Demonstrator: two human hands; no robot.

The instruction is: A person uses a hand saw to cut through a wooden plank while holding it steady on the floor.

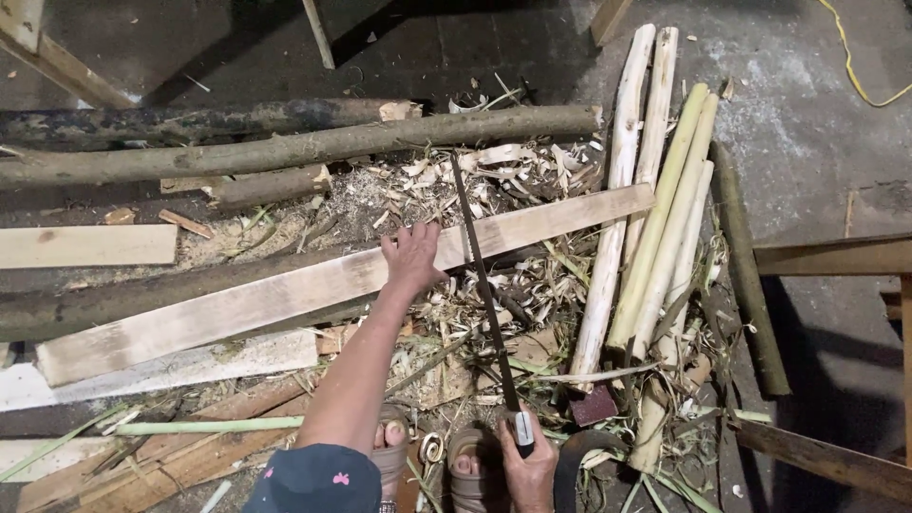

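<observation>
Left hand flat, open on plank; right hand seemingly grips saw crossing it

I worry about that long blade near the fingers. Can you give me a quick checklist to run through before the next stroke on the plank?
1. Left hand flat on the plank: ok, palm presses it.
2. Fingers clear of the blade: ok, but close; the blade crosses the plank just beside the hand.
3. Right hand firmly on the handle: ok, fist closed around it.
4. Plank supported: ok, it lies across a log.
5. Feet clear of the blade: not ok, sandalled toes sit next to the handle.
6. Blade edge condition: cannot tell.
</observation>
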